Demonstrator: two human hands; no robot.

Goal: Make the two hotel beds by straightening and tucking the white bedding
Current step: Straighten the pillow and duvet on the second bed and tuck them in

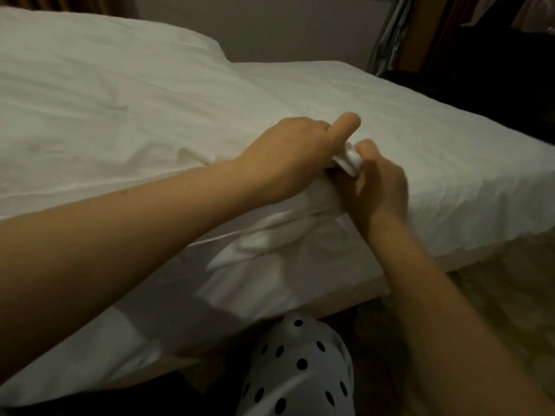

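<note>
A bed with white bedding fills the head view. A thick white duvet [99, 115] covers its left part, and a flat white sheet [420, 163] covers the mattress on the right. At the near edge of the bed, my left hand [291, 154] grips a bunched corner of the duvet [438, 159], thumb raised. My right hand [378, 187] pinches the same white corner from the right side. Both hands touch at the fabric. Loose white folds [255, 244] hang below them over the mattress side.
The pale wooden bed base [345, 301] runs along the near edge. A knee in white cloth with black dots [300, 364] is below the hands. Patterned carpet [510, 289] lies to the right. Dark furniture [495, 70] stands at the far right.
</note>
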